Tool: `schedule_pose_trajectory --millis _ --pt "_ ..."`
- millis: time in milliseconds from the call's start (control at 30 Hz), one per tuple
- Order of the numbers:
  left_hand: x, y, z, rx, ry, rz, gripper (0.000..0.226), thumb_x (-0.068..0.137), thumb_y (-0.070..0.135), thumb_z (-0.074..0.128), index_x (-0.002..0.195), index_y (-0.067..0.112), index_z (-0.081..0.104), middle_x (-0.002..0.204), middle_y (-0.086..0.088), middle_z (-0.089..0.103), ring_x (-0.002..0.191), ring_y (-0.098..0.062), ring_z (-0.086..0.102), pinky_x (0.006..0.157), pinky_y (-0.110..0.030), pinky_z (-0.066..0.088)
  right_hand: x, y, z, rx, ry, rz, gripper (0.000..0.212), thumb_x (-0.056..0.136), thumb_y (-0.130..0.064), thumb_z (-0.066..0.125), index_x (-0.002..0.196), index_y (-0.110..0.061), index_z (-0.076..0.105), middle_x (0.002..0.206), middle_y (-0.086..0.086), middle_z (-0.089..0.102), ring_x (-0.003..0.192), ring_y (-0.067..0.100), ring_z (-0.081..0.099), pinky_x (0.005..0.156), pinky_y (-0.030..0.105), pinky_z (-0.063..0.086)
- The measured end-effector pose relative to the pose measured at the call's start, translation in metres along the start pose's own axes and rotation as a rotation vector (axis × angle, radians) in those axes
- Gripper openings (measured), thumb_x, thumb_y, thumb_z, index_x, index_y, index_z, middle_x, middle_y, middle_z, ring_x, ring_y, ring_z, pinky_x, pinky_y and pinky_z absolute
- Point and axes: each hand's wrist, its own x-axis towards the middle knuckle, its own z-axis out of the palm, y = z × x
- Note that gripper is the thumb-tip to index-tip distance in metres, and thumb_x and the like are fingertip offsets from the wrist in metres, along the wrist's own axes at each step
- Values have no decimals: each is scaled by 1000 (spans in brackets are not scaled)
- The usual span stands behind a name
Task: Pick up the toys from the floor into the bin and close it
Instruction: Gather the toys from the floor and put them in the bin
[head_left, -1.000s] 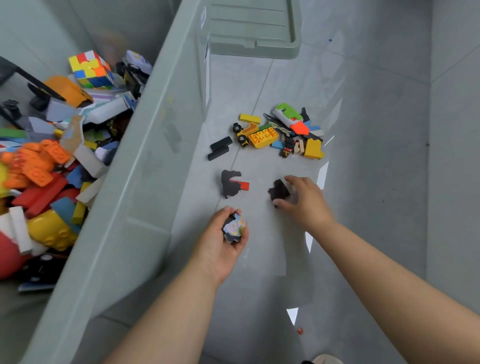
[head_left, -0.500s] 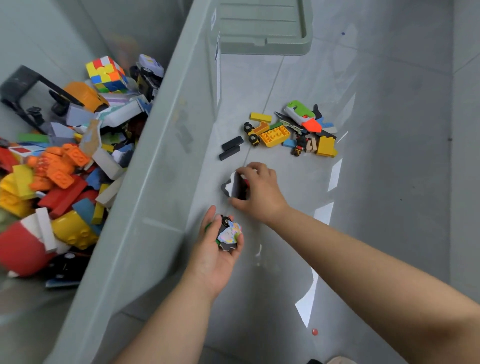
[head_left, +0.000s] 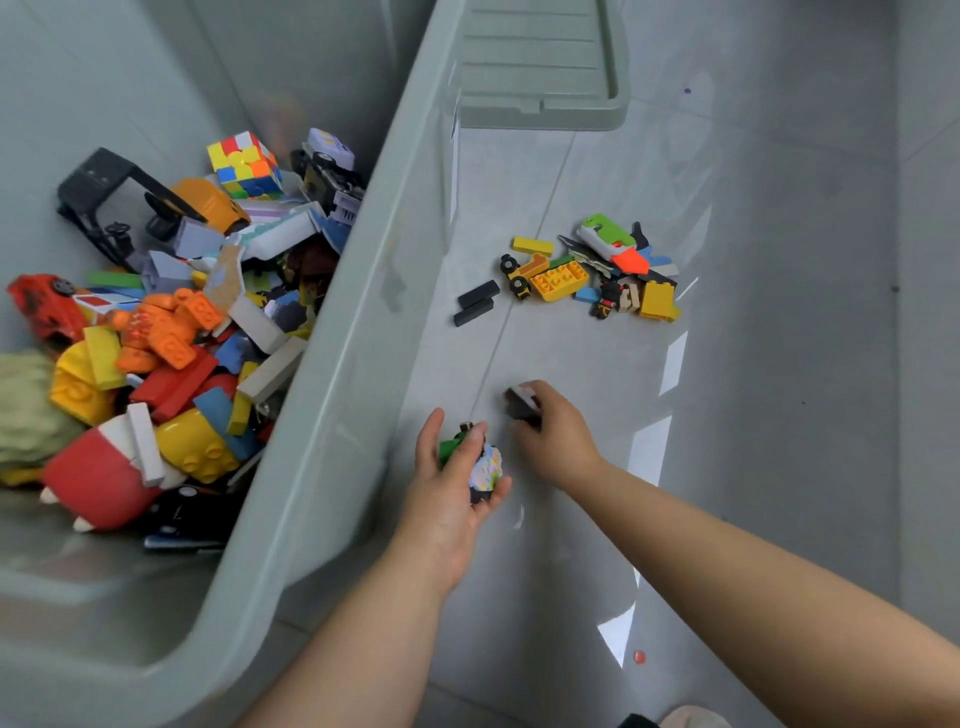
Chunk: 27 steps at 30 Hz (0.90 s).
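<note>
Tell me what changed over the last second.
The right hand gathered both dark pieces off the floor, first the right one, then the left, and now grips them beside the left hand. The left hand kept gripping its small toys. The brick pile, black blocks, bin and lid stayed put.

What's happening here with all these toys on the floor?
A person is tidying toys into the grey bin. The left hand holds a few small pieces; the right hand pinches a dark piece. A pile of bricks and two black blocks lie on the floor, and the lid lies apart from the bin.
</note>
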Motion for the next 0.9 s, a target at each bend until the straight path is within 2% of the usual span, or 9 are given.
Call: schedule_pose_trajectory --millis 100,167,233,333,433,500,600,733,900 --pt "-18 3 24 266 -86 175 55 91 16 57 133 44 34 121 4 56 89 -4 59 66 -20 53 -20 -40 -45 744 109 240 29 87 5 51 113 -5 55 87 2 57 73 13 51 63 18 40" --pt "-39 17 50 354 -211 405 61 90 16 59 131 49 27 119 9 56 92 4 60 76 -23 52 -37 -81 -77 1190 58 195 27 87 2 48 111 -8 58 83 3 59 79 18 56 70 27 43" --pt "-67 44 74 385 -293 688 64 87 20 62 131 48 24 121 12 56 103 7 57 89 -20 47 -54 -131 -100 1350 -85 13 29 86 -7 46 111 -15 59 90 4 64 91 23 57 81 36 45" --pt "-101 100 85 369 -232 1040 61 84 21 61 132 39 26 124 7 55 114 3 53 91 -7 39 -70 -205 -111 1333 -266 -263 35 85 -16 43 115 -23 57 105 2 65 101 22 55 100 45 40" --pt "-114 159 61 425 -67 1191 54 83 27 63 128 37 35 122 17 54 114 9 50 90 -4 36 -67 -265 -91 1255 -481 -386 39 86 -18 45 124 -22 53 113 5 62 110 23 55 104 43 38" --pt "-110 191 31 474 37 1159 46 84 28 66 123 34 43 115 28 53 109 14 49 91 -6 37 -61 -292 -62 1204 -571 -310 38 86 -16 47 123 -21 55 112 7 63 108 25 57 101 41 41" --pt "-96 216 -19 531 132 996 47 81 33 69 123 33 48 116 21 57 113 1 52 95 -24 44 -52 -316 -17 1135 -622 -66 29 90 -20 45 115 -18 59 114 11 62 100 28 59 86 37 46" --pt "-89 219 -52 621 165 786 71 75 41 72 137 35 37 131 18 47 121 -2 44 83 -14 36 -45 -316 12 1059 -515 96 36 96 -36 40 115 -14 61 118 5 62 116 26 53 93 35 43" --pt "-97 205 -7 573 46 1001 50 71 33 79 113 39 53 117 23 56 103 14 49 86 -3 37 -40 -295 -30 1183 -420 14 38 98 -34 33 117 -12 59 126 6 60 121 22 50 93 33 43"
